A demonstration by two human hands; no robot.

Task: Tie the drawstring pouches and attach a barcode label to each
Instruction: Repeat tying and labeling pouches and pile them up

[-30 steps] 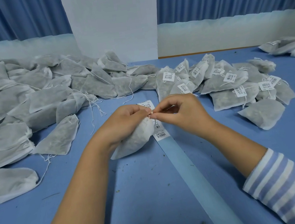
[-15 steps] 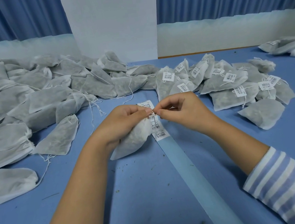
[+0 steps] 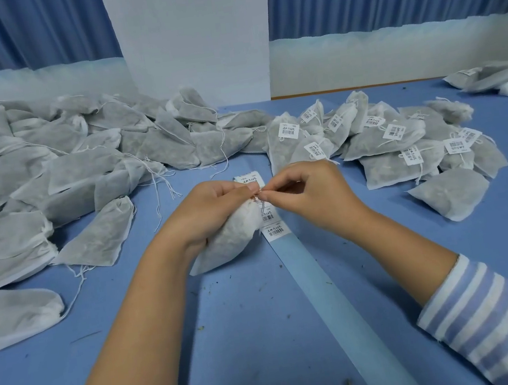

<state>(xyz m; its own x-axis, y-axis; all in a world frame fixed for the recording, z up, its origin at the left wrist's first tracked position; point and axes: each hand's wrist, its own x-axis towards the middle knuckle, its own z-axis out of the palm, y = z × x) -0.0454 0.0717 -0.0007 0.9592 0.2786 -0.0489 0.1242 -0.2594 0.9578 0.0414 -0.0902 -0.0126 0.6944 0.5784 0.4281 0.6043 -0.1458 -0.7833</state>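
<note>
My left hand grips a white drawstring pouch at its neck, the pouch body hanging below the palm onto the blue table. My right hand pinches the pouch's thin white string right against my left fingertips. Beneath both hands lies a strip of barcode labels on pale blue backing paper, running toward me.
A large heap of unlabelled pouches with loose strings fills the left. Labelled pouches are piled at the right, one plain pouch nearest. More pouches lie far right. A white pillar and blue curtains stand behind.
The fingertips of both hands have drawn closer together at the pouch's neck. The pouch and label strip stay where they were.
</note>
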